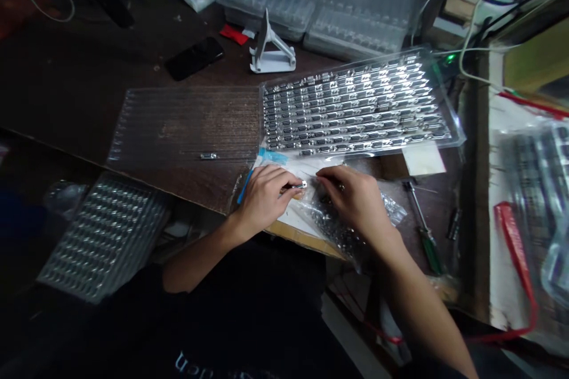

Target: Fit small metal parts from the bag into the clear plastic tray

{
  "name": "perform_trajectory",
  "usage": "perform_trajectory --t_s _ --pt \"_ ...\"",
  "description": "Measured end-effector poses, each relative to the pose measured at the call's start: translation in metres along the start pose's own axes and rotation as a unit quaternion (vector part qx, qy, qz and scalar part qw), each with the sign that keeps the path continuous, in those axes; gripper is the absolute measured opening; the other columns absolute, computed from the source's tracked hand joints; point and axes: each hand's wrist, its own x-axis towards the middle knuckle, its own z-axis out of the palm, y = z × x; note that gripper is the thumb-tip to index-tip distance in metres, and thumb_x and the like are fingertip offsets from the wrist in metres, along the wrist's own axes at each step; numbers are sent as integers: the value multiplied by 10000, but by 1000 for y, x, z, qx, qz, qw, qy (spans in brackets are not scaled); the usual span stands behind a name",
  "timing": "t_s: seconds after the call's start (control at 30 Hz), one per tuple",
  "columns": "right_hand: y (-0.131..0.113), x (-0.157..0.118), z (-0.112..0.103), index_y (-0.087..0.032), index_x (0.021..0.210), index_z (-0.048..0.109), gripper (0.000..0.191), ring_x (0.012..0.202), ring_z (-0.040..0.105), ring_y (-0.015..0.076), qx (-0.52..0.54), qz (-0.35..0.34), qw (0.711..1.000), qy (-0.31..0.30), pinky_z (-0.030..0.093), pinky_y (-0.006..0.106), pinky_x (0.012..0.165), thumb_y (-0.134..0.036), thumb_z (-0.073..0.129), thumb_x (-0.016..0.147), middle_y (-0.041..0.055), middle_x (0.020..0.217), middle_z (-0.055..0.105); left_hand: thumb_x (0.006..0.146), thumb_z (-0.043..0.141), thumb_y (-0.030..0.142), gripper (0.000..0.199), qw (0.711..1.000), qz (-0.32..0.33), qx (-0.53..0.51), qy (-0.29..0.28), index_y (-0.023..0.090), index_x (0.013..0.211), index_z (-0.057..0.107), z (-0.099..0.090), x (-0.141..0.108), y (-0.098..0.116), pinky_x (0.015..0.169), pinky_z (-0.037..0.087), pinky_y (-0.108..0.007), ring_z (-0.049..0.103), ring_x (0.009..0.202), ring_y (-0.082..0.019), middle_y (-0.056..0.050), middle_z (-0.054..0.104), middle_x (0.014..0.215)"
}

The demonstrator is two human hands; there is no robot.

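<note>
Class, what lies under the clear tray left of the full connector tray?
The wooden desk shows through the clear tray; only the spot beneath the lone connector is hidden.

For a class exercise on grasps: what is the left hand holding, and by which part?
The left hand pinches a small metal connector by its end nearer the wrist.

green-handled screwdriver (422, 227) | black smartphone (194, 58) | white stand (271, 47), probably a phone holder | stacked plastic trays (320, 1)
</note>
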Motion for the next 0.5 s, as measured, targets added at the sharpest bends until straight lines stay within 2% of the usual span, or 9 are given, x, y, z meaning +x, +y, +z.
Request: perform_trajectory --t_s 0.1,0.2,0.27,0.37,0.5 --pt "-1 3 6 -181 974 710 195 844 700 212 6 -32 999 9 536 327 768 -187 515 968 89 948 752 926 680 243 51 997 25 -45 56 201 902 697 -6 -2 0 847 507 -348 687 915 -197 -30 765 919" --pt "-8 5 17 -190 1002 694 192 849 692 191 28 -79 996 -35 546 307 773 -150 510 967 71 951 732 920 693 256 54 995 19 -22 101 204 935 688 -20 -8 -3 851 511 -332 694 914 -184 -23 766 930" --pt "-14 4 24 -200 1052 677 195 862 680 188 9 -114 991 -62 549 302 775 -151 503 979 70 987 715 903 716 279 94 995 4 20 102 211 963 687 -31 -12 -9 836 506 -328 690 884 -181 -15 767 934" --pt "-24 1 30 -185 1089 667 212 877 649 222 -103 -152 980 -75 541 328 755 -149 481 993 94 999 692 909 706 293 121 993 -18 69 94 221 1006 695 -49 -18 -23 858 500 -334 686 905 -187 -16 771 971" --pt "-36 -2 26 -151 1097 668 291 902 622 237 -194 -188 958 -101 532 347 773 -57 421 976 108 1007 683 924 662 265 66 987 -40 133 82 230 928 718 -73 -17 -45 897 480 -360 682 939 -205 -15 775 962"
